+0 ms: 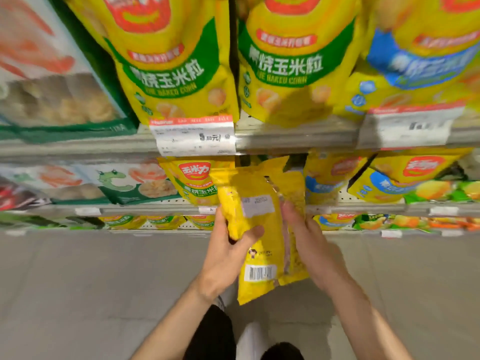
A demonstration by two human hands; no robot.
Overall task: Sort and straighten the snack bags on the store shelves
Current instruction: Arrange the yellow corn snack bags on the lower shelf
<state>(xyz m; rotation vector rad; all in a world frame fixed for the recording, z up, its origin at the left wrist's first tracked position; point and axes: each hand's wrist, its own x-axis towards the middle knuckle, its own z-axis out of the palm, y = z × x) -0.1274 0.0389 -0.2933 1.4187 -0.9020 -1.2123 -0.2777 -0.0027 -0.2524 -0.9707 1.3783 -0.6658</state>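
Store aisle, grey floor [78,294] below, shelves [298,137] packed with yellow corn-snack bags. Both hands are up at the middle tier: left hand [224,258] grips a yellow bag [255,245], thumb across its back, barcode facing us; right hand [309,240] clasps its other edge. Looks like mid-sort, bag off the shelf. Next, I'd say: turn it face-out and slot it beside the green-label bags [197,184].

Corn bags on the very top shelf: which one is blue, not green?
The rightmost bag. Its band is blue, while the two bags beside it on the left have green bands. All three are yellow.
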